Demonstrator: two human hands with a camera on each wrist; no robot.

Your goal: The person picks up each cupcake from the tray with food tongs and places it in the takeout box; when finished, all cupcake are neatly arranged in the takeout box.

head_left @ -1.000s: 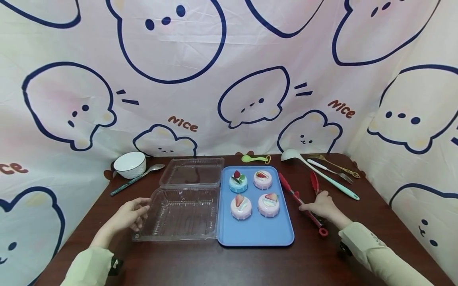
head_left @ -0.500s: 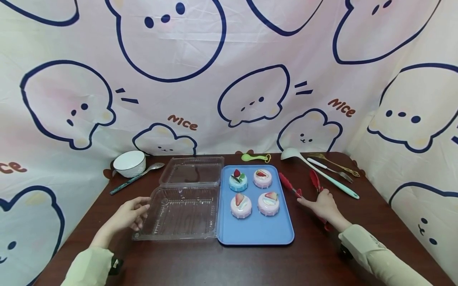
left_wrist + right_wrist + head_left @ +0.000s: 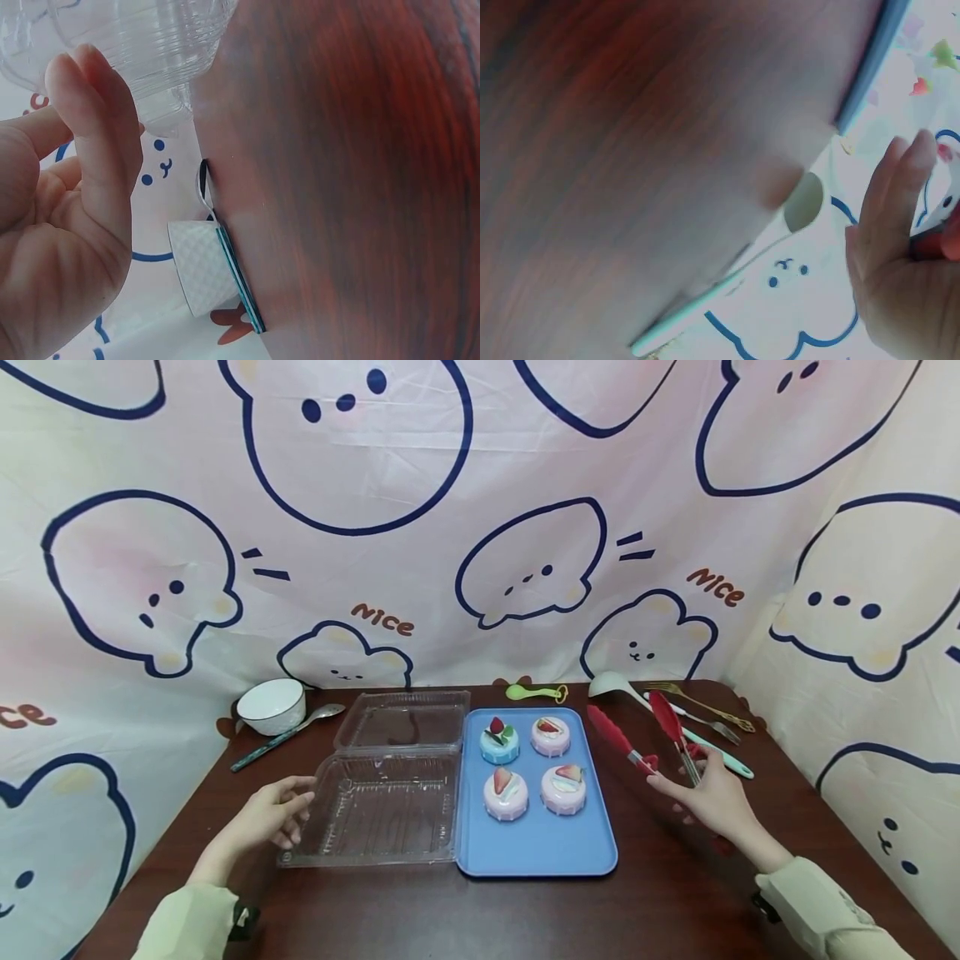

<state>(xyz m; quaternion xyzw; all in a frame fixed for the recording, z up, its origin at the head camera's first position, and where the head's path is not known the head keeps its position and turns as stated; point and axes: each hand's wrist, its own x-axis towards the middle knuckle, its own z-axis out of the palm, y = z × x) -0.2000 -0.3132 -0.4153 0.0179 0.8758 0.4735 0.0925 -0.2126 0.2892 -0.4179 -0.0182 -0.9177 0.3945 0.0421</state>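
Note:
In the head view my right hand [image 3: 716,793] holds a pair of red-tipped tongs [image 3: 611,731], raised off the table to the right of the blue tray. The tongs' two arms are spread apart. Only a red bit of the tongs [image 3: 949,238] shows in the right wrist view. My left hand [image 3: 270,814], its fingers loosely bent, is at the left edge of an opened clear plastic box [image 3: 390,810]; whether it touches the box I cannot tell. Several small toy cakes [image 3: 506,793], pink and blue, sit on the blue tray [image 3: 536,852].
A white bowl [image 3: 272,706] and a spoon [image 3: 288,737] lie at the back left. A green measuring spoon [image 3: 536,692] is behind the tray. At the back right are a mint-handled ladle [image 3: 615,683], a white-handled fork [image 3: 693,717] and a gold fork [image 3: 705,703].
My right hand has lifted the tongs off the table and drawn them to the right and up, with their red tips rising. My left hand, the box and the cakes have stayed put.

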